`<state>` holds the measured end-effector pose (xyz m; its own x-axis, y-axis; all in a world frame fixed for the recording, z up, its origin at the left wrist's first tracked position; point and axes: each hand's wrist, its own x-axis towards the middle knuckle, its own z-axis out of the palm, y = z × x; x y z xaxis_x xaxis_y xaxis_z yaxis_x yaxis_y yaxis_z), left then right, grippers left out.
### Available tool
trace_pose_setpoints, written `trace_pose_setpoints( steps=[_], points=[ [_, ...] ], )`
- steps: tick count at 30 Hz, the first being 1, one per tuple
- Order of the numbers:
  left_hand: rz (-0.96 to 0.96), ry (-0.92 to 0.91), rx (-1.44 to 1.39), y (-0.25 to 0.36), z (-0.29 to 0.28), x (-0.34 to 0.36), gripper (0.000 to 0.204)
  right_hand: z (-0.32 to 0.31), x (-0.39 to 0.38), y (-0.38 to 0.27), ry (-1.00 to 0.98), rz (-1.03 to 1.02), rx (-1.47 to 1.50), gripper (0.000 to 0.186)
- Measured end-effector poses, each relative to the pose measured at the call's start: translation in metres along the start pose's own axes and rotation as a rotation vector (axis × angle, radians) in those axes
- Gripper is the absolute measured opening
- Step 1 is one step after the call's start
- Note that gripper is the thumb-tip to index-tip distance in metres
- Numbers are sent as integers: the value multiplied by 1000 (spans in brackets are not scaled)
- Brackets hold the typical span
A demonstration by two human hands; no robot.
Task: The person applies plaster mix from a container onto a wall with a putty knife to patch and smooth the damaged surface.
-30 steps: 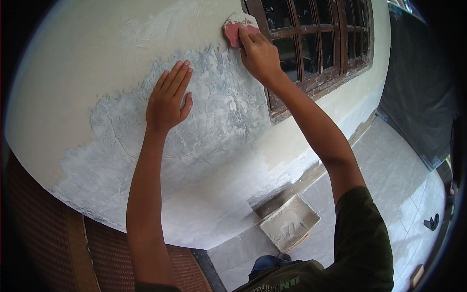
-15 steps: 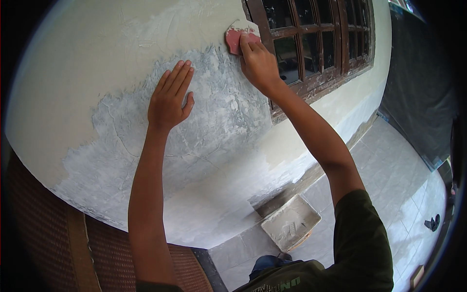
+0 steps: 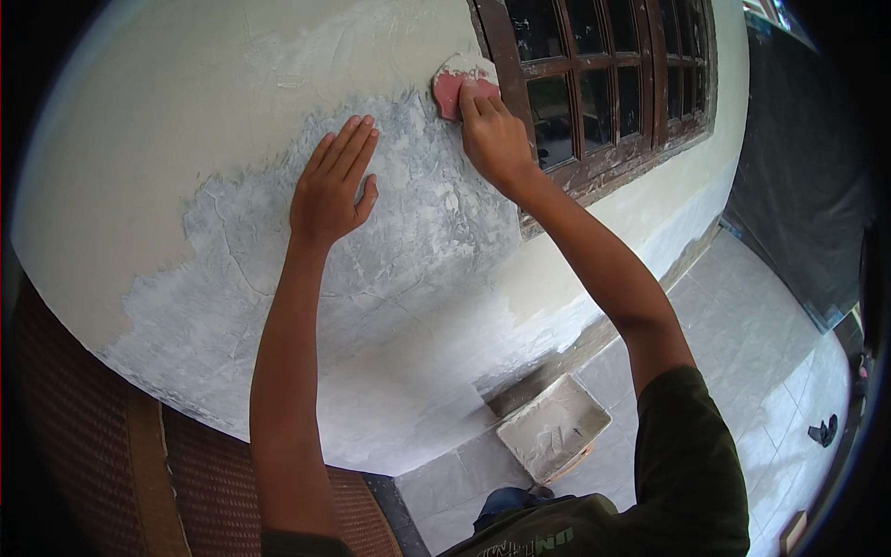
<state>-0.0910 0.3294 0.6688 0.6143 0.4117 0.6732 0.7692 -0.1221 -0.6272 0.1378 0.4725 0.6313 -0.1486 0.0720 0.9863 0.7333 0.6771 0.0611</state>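
Note:
My right hand (image 3: 498, 139) grips a red putty scraper (image 3: 451, 91) with pale putty smeared along its upper edge. The scraper lies against the wall right beside the brown window frame (image 3: 506, 70). My left hand (image 3: 332, 181) rests flat on the wall, fingers stretched upward and thumb apart, holding nothing. Under and around it the wall (image 3: 408, 223) is a rough grey patch with whitish smears. Cream paint or coating (image 3: 186, 102) covers the wall above and to the left of that patch.
On the grey tiled floor stands a rectangular tray (image 3: 557, 429) of pale putty, close to the wall's base. A woven brown panel (image 3: 209, 473) is at lower left. A dark sheet (image 3: 798, 176) hangs at right. A small black object (image 3: 823, 430) lies on the floor.
The scraper and my right hand have shifted slightly downward along the window frame. My left hand stays flat on the wall, appearing slightly farther right in view.

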Motion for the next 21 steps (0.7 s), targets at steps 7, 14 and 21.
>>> trace_pose_setpoints(
  steps=[7, 14, 21],
  points=[
    [3, 3, -7, -4, -4, -5, 55, -31, -40, -44, -22, -161, 269, 49],
    [11, 15, -31, -1, 3, -1, 58, -16, 71, 6, 347, -212, 39, 47],
    [5, 14, -47, -3, -1, -3, 57, 3, 23, 3, 145, -301, -31, 47]
  ],
)
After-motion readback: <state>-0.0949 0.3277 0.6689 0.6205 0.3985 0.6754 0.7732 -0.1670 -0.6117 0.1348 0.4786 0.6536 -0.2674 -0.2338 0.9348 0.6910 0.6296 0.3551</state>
